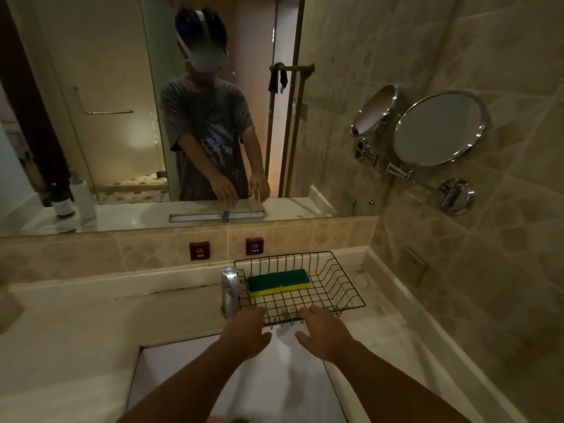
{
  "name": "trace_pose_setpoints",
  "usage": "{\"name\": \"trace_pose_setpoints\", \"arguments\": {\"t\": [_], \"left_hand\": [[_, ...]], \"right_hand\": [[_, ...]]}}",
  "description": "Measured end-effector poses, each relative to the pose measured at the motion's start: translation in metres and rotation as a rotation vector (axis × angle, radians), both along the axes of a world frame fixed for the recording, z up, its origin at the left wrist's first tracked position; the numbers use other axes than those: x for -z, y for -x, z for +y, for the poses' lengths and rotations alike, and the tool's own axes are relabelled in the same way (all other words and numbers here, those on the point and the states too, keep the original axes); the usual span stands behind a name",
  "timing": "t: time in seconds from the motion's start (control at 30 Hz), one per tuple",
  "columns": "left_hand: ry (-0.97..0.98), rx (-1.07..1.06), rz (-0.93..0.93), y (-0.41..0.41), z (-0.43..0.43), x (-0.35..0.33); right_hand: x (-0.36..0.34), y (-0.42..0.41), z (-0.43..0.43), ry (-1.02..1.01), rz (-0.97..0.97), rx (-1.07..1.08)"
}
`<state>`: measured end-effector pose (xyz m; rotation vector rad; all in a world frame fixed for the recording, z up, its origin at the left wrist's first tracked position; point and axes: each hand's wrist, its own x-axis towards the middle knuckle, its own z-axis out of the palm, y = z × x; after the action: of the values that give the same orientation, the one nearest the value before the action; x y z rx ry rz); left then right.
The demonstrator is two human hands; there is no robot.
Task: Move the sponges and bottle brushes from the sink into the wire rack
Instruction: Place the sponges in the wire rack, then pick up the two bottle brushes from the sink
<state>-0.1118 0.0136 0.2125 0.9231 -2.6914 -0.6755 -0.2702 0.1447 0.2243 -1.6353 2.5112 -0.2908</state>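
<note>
A black wire rack (345,288) stands on the counter behind the sink, to the right of the tap. Inside it, toward the back left, lies a green and yellow sponge (277,283). My left hand (247,332) and my right hand (325,332) hover side by side over the sink's far edge, just in front of the rack's near rim. Both hands hold nothing and their fingers are spread. The white sink basin (171,364) shows below my forearms. A small pink thing peeks in at the bottom edge, too cut off to identify. No bottle brush is visible.
A chrome tap (230,290) stands right beside the rack's left side. Hot and cold wall buttons (200,250) sit on the tiled backsplash. A large mirror (122,117) fills the wall above. A round shaving mirror (439,128) juts out from the right wall. Bottles stand at the far left.
</note>
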Motion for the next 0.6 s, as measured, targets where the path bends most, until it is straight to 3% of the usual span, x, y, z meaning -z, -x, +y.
{"name": "trace_pose_setpoints", "arguments": {"t": [0.23, 0.4, 0.6], "left_hand": [[-0.033, -0.008, 0.003, -0.023, -0.002, 0.011], [-0.197, -0.088, 0.065, -0.039, -0.006, 0.017], [-0.203, -0.193, -0.039, -0.070, -0.009, 0.041]], "right_hand": [[0.008, -0.013, -0.008, 0.025, -0.029, -0.027], [0.021, -0.022, -0.016, 0.011, -0.068, -0.020], [0.050, -0.042, -0.028, -0.057, -0.114, -0.116]]}}
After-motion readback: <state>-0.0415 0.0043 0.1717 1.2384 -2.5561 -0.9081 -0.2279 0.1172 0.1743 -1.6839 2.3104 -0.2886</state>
